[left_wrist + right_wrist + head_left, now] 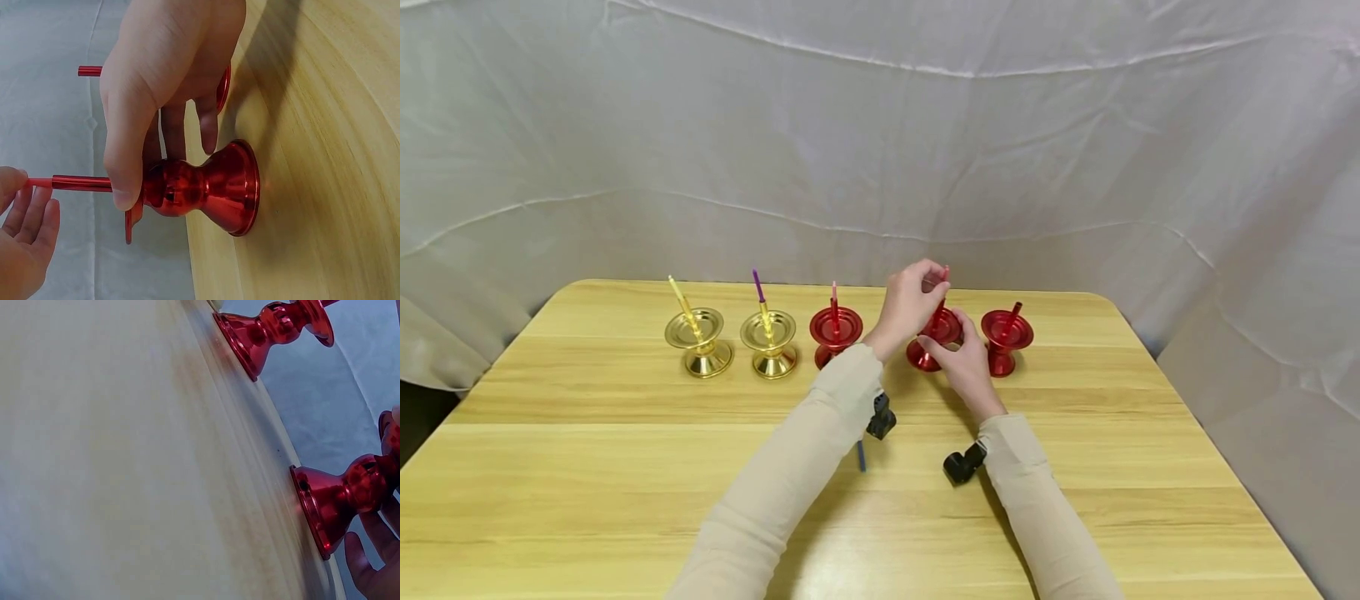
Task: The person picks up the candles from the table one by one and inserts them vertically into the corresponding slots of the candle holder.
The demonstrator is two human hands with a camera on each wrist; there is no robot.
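Observation:
A red metallic candle holder (943, 327) stands upright near the table's back edge. My right hand (966, 367) grips it by the dish from the right, thumb and fingers round the rim. Above it, my left hand (912, 304) pinches a thin pink candle (39, 182) between thumb and fingertips. The candle's lower end sits at the mouth of the holder's red tube (81, 182). In the right wrist view, the flared base of the held holder (322, 503) shows at the right, with fingers (362, 562) beside it.
To the left stand a red holder (837, 327) with a pink candle and two gold holders (695, 327), one with a yellow candle, one with a purple candle (759, 286). Another red holder (1007, 330), without a candle, stands right. A blue stick (861, 456) lies under the left forearm.

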